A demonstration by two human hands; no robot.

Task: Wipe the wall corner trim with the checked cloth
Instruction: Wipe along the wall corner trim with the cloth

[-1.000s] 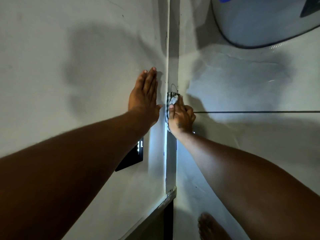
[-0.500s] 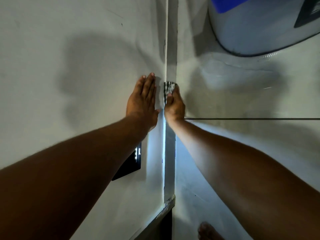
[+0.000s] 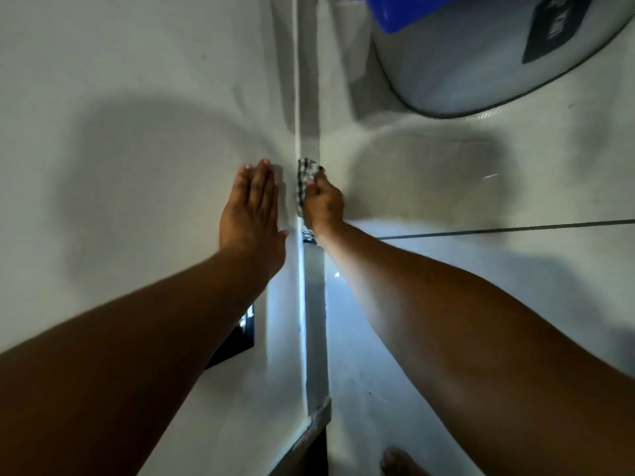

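Pressing the checked cloth (image 3: pixel 305 182) against the wall corner trim (image 3: pixel 307 97), the right hand (image 3: pixel 324 202) is curled around the bunched fabric, thumb and fingers closed on it, knuckles turned outward from the trim; the cloth's upper edge pokes out above the fingertips and a small tail of it shows below the wrist, all of it lying on the trim's face; the right forearm rises from the lower right and meets the trim at a slant, wrist slightly bent toward it. Just left of the trim, the left hand (image 3: pixel 252 207) lies flat on the wall (image 3: pixel 137 80), palm down, fingers straight and held close together, pointing up alongside the trim, thumb tucked toward it; the left forearm stretches from the lower left corner, nearly straight. Partly hidden behind that forearm, left of the trim and lower down, is a black switch plate (image 3: pixel 237 341). Right of the trim and above the cloth hangs a rounded white appliance (image 3: pixel 481 63) with a dark label, a blue part (image 3: pixel 395 12) at its top edge; a thin dark line (image 3: pixel 515 228) runs across the right-hand wall from beside the wrist. Near the trim's foot, to the right, bare toes (image 3: pixel 398 462) show on the floor.
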